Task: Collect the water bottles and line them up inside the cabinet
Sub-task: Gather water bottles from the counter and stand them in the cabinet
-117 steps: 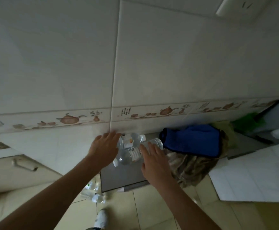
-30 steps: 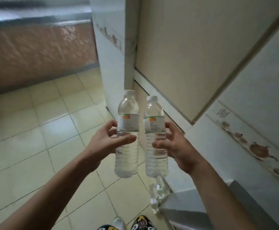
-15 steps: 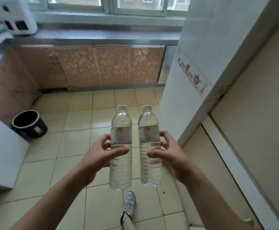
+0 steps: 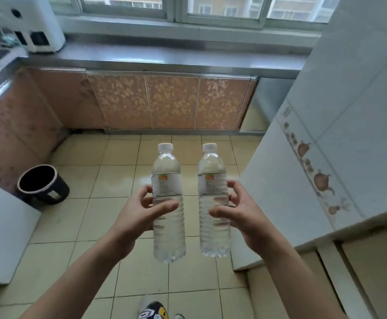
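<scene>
Water bottles (image 4: 169, 217), (image 4: 214, 215): clear, white caps, white labels with orange mark. Cabinet doors (image 4: 171, 102) beyond hands (image 4: 139, 217): orange, leaf-patterned. Floor (image 4: 77, 226): pale yellow tiles. Bin (image 4: 41, 184) left: black, pale rim.

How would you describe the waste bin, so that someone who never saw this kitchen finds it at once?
Start from the long row of orange patterned cabinet doors under the window. Follow them to the left corner and look down at the beige tiled floor. There stands a round black plastic waste bin with a pale rim, the only dark thing on the floor.
</scene>
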